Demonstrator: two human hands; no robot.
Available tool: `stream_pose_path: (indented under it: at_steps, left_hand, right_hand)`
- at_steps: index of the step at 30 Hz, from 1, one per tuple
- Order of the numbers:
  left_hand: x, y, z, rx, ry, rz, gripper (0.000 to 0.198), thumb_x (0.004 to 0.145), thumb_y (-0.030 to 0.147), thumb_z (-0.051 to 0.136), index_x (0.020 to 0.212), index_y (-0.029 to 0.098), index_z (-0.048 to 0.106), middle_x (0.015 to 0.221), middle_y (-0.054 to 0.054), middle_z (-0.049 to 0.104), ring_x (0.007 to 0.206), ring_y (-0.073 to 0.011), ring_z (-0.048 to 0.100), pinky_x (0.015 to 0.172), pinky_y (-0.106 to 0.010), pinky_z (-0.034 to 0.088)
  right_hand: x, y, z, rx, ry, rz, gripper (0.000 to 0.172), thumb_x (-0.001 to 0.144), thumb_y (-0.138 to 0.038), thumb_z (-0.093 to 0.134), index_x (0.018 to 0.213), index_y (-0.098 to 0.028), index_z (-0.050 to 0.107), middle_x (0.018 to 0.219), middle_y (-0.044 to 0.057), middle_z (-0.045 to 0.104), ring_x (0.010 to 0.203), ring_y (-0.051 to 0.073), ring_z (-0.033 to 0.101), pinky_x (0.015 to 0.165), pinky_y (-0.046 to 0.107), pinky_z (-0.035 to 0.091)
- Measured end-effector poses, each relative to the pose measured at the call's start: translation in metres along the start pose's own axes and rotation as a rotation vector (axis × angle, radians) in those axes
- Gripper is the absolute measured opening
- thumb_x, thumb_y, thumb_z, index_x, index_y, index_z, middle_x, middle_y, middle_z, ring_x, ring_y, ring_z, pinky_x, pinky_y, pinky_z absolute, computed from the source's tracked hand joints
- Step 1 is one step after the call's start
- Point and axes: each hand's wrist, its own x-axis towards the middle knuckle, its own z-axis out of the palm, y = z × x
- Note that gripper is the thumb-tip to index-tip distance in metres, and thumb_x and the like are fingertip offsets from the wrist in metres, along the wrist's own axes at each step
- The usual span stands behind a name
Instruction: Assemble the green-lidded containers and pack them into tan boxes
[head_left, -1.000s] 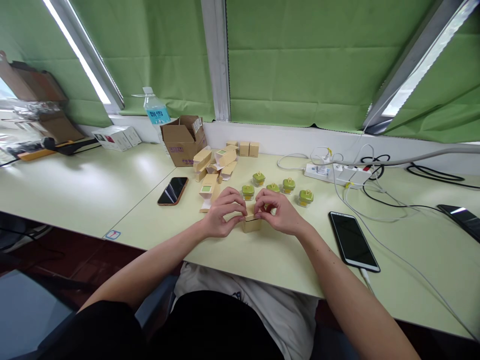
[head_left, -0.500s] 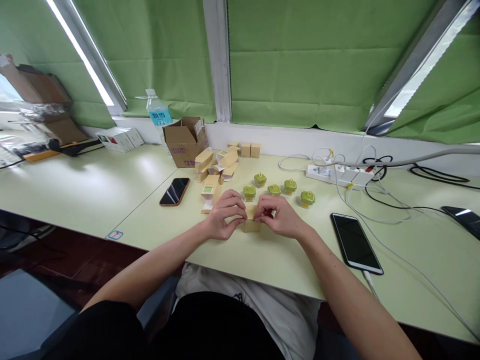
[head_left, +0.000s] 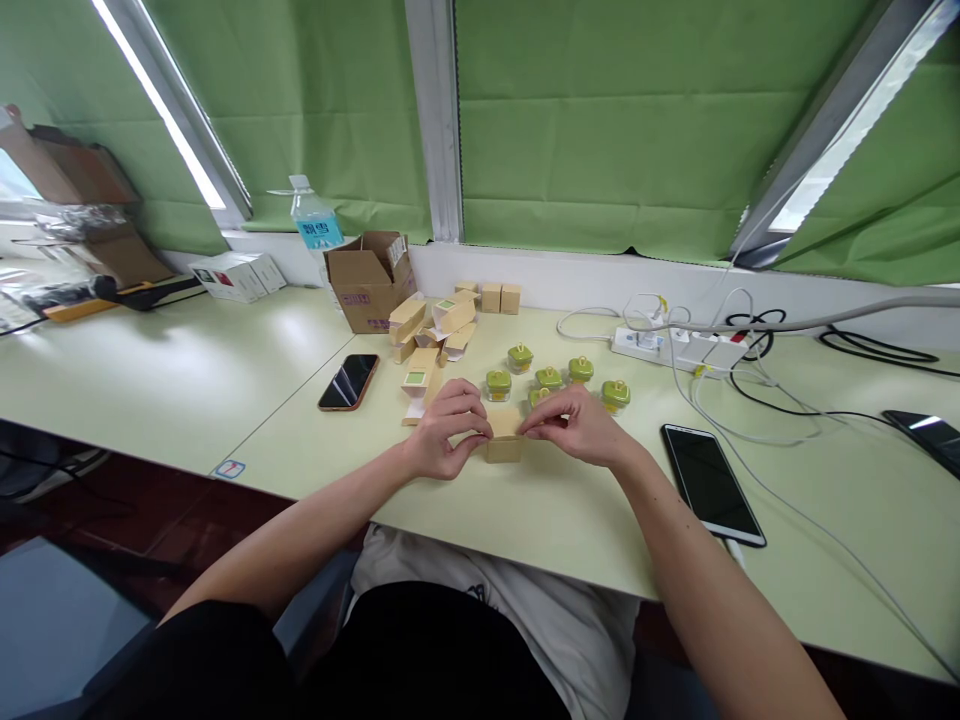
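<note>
A small tan cardboard box (head_left: 504, 448) stands near the table's front edge, between my hands. My left hand (head_left: 452, 430) pinches the box at its upper left side. At its upper right edge is my right hand (head_left: 566, 425), thumb and fingertips pressed together against the box. Several small jars with green lids, among them one (head_left: 498, 385) just behind the box, stand on the table; one is partly hidden behind my right hand. Unfolded tan cartons (head_left: 421, 370) lie in a pile to the left behind my left hand.
Closed small boxes (head_left: 500, 298) stand by the wall, near an open brown carton (head_left: 373, 285) and a water bottle (head_left: 316, 220). A phone (head_left: 349, 382) lies left, another (head_left: 712, 484) right. A power strip (head_left: 679, 350) with tangled cables sits back right.
My right hand has shifted slightly right, from over the box's top to its right edge. A further green-lidded jar now shows behind it. My left hand has stayed in place.
</note>
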Motion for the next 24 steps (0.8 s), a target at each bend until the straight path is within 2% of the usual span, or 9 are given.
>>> stream_pose_path:
  at_steps: [4,8,11,13,15,16,20,22,24]
  left_hand:
    - [-0.001,0.0,-0.002,-0.003,-0.051,-0.011,0.011,0.097,0.017,0.07,0.094,0.025,0.076,0.082,-0.006,0.072,0.093,-0.0264,0.061,0.083,-0.046,0.057]
    - [-0.001,0.002,-0.005,0.021,-0.067,-0.074,0.007,0.098,0.026,0.073,0.105,0.026,0.076,0.09,-0.008,0.076,0.095,-0.0282,0.063,0.088,-0.049,0.057]
    - [0.004,0.006,-0.007,0.134,-0.137,-0.211,0.042,0.095,0.046,0.083,0.13,0.024,0.073,0.113,-0.012,0.08,0.108,-0.033,0.065,0.099,-0.054,0.056]
    - [0.008,0.008,-0.007,0.225,-0.239,-0.333,0.076,0.087,0.061,0.09,0.148,0.023,0.066,0.128,-0.014,0.078,0.116,-0.0375,0.066,0.104,-0.057,0.056]
    - [0.013,0.011,-0.005,0.284,-0.365,-0.433,0.093,0.081,0.068,0.093,0.155,0.022,0.062,0.134,-0.017,0.076,0.119,-0.0405,0.069,0.105,-0.059,0.057]
    - [0.015,0.012,-0.005,0.297,-0.426,-0.465,0.09,0.082,0.067,0.093,0.154,0.021,0.063,0.134,-0.017,0.076,0.12,-0.041,0.07,0.104,-0.058,0.058]
    - [0.024,0.012,-0.006,0.266,-0.588,-0.521,0.057,0.093,0.05,0.088,0.14,0.02,0.073,0.129,-0.015,0.079,0.118,-0.0375,0.075,0.099,-0.051,0.061]
    - [0.035,0.005,-0.013,0.237,-0.606,-0.535,0.052,0.093,0.045,0.088,0.137,0.02,0.073,0.127,-0.013,0.08,0.107,-0.0331,0.077,0.094,-0.047,0.062]
    - [0.054,-0.01,-0.027,0.235,-0.566,-0.557,0.052,0.093,0.045,0.087,0.137,0.021,0.073,0.127,-0.012,0.08,0.097,-0.0288,0.076,0.091,-0.044,0.062]
  right_hand:
    - [0.001,-0.001,0.003,-0.032,-0.053,0.021,0.023,0.084,-0.014,0.071,0.08,-0.025,0.091,0.071,0.002,0.081,0.06,0.014,0.06,0.056,0.027,0.04]
    - [0.001,-0.002,0.001,-0.042,0.092,0.006,0.019,0.086,-0.019,0.071,0.079,-0.023,0.089,0.069,0.003,0.078,0.058,0.014,0.054,0.055,0.028,0.039]
    - [0.001,-0.001,-0.003,-0.076,0.279,0.026,0.016,0.086,-0.023,0.072,0.077,-0.022,0.085,0.061,0.001,0.07,0.054,0.013,0.045,0.053,0.029,0.035]
    - [0.001,0.0,-0.005,-0.101,0.368,0.041,0.016,0.086,-0.025,0.072,0.076,-0.021,0.083,0.057,0.0,0.064,0.052,0.012,0.041,0.052,0.029,0.032]
    - [0.001,0.001,-0.006,-0.127,0.424,0.054,0.016,0.085,-0.027,0.072,0.075,-0.021,0.082,0.056,0.0,0.062,0.051,0.012,0.041,0.052,0.029,0.032]
    - [0.001,0.002,-0.006,-0.139,0.443,0.059,0.016,0.085,-0.028,0.072,0.075,-0.021,0.082,0.056,0.0,0.062,0.051,0.013,0.042,0.052,0.029,0.033]
    - [0.001,0.001,-0.007,-0.185,0.497,0.061,0.016,0.087,-0.03,0.072,0.078,-0.022,0.082,0.058,0.0,0.063,0.052,0.013,0.045,0.053,0.03,0.036]
    - [0.0,0.001,-0.008,-0.199,0.528,0.044,0.016,0.089,-0.03,0.073,0.079,-0.022,0.082,0.057,-0.001,0.062,0.052,0.014,0.046,0.054,0.03,0.036]
    - [0.0,0.0,-0.009,-0.215,0.563,0.025,0.017,0.09,-0.031,0.072,0.078,-0.022,0.081,0.057,-0.001,0.062,0.052,0.014,0.047,0.055,0.031,0.037]
